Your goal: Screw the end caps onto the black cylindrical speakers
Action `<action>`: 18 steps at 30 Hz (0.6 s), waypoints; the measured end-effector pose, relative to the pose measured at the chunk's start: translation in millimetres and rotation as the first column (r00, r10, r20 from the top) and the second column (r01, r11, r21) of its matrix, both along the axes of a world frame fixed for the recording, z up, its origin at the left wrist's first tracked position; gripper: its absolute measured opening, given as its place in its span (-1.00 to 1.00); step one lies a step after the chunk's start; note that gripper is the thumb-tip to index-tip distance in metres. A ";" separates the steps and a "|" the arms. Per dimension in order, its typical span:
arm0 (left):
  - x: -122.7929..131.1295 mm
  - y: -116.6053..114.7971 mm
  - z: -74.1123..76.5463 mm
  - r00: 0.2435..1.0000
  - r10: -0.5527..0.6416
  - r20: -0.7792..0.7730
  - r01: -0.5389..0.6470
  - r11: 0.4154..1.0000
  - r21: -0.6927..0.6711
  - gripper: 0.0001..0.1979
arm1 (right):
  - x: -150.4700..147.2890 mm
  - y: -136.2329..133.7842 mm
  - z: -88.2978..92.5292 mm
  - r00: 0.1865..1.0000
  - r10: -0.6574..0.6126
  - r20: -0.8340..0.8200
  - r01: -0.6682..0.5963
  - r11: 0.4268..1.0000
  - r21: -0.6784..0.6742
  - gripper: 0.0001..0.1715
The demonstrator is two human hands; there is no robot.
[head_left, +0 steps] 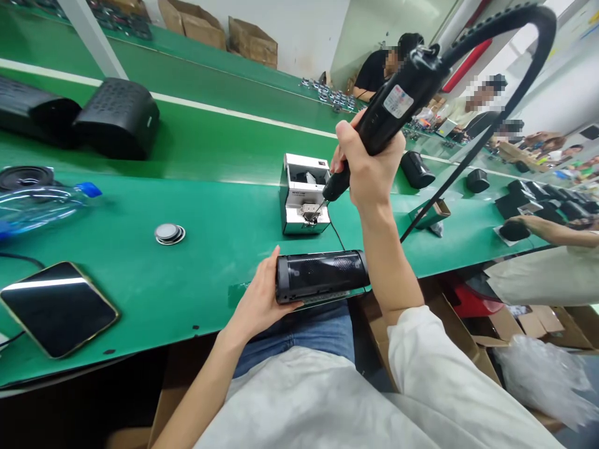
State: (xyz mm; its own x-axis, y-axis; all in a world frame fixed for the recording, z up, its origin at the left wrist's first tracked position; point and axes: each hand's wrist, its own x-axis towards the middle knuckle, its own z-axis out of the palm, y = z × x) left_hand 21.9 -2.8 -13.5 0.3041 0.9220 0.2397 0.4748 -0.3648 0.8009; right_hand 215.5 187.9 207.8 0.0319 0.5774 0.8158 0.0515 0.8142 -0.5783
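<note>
My left hand [260, 298] grips the left end of a long black speaker housing [322, 275], which lies across the near edge of the green bench [210, 262]. My right hand [367, 167] is wrapped round a black electric screwdriver [397, 103] with a thick black cable arching off to the right. The screwdriver's bit touches the front of a small white screw feeder box [304, 193] standing on the bench.
A phone [58, 308], a clear water bottle [42, 206] and a round metal disc [169, 234] lie to the left. Black speaker housings [116, 115] sit further back. To the right a co-worker's arm [556, 229] reaches over more black parts. Cardboard boxes [515, 324] stand below.
</note>
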 end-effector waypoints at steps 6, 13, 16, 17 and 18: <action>-0.7 -0.1 0.5 1.000 -0.002 -0.008 0.002 1.000 -0.008 0.50 | -0.9 7.2 -2.1 0.993 -0.111 0.036 0.113 0.992 -0.054 -0.28; -0.9 -0.5 0.9 1.000 0.003 -0.014 -0.003 1.000 0.003 0.48 | -3.1 19.5 -11.1 0.992 -0.066 -0.104 0.057 0.995 -0.083 -0.11; -1.0 -0.5 1.2 1.000 0.004 -0.014 -0.004 1.000 0.008 0.49 | 3.1 28.4 -16.3 0.995 0.004 -0.097 -0.017 0.990 -0.142 -0.13; -1.0 -0.6 1.6 1.000 0.004 -0.015 -0.003 1.000 0.010 0.49 | 5.2 31.2 -18.1 0.995 0.034 -0.097 -0.049 0.987 -0.156 -0.13; -1.1 -0.6 2.1 1.000 0.003 -0.018 -0.003 1.000 0.011 0.49 | 6.8 32.9 -19.5 0.993 0.059 -0.099 -0.075 0.983 -0.168 -0.12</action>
